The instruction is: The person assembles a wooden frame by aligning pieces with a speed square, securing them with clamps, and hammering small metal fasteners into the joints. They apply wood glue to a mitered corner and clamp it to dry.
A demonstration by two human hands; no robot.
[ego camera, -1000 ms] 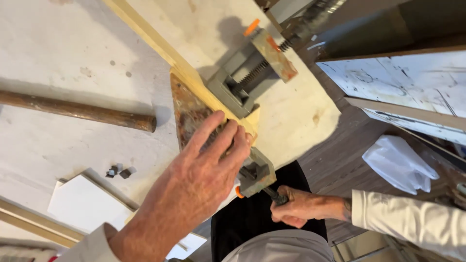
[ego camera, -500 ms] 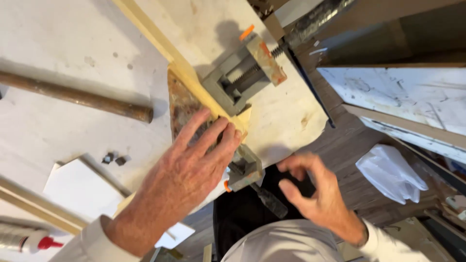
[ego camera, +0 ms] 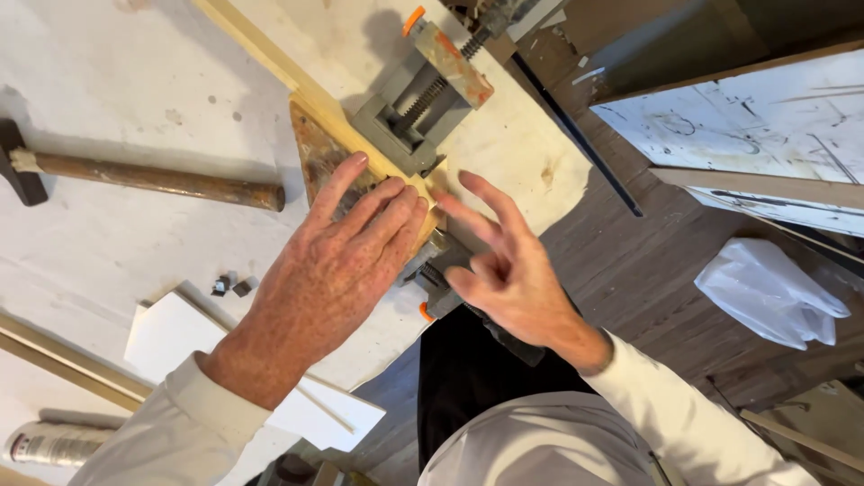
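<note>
My left hand (ego camera: pixel 333 261) lies flat, palm down, on the joint where a pale wooden strip (ego camera: pixel 261 49) meets a second piece held in a grey corner clamp (ego camera: pixel 416 108). Its fingers cover part of a rusty triangular plate (ego camera: pixel 310 148). The clamp has orange-tipped screw handles, one at the top and one at the bench edge (ego camera: pixel 425 312). My right hand (ego camera: pixel 504 270) hovers with fingers spread just right of the left fingertips, over the clamp's lower jaw, and it holds nothing.
A hammer with a brown wooden handle (ego camera: pixel 153 178) lies on the white bench at left. Small metal bits (ego camera: pixel 229 286) and a white card (ego camera: pixel 171 337) sit near my left wrist. On the floor at right is a white plastic bag (ego camera: pixel 769 292), with painted boards (ego camera: pixel 747 117) above it.
My right hand has left the clamp's lower screw handle below the bench edge and risen to the joint, fingers spread. My left hand has stayed pressed on the wood.
</note>
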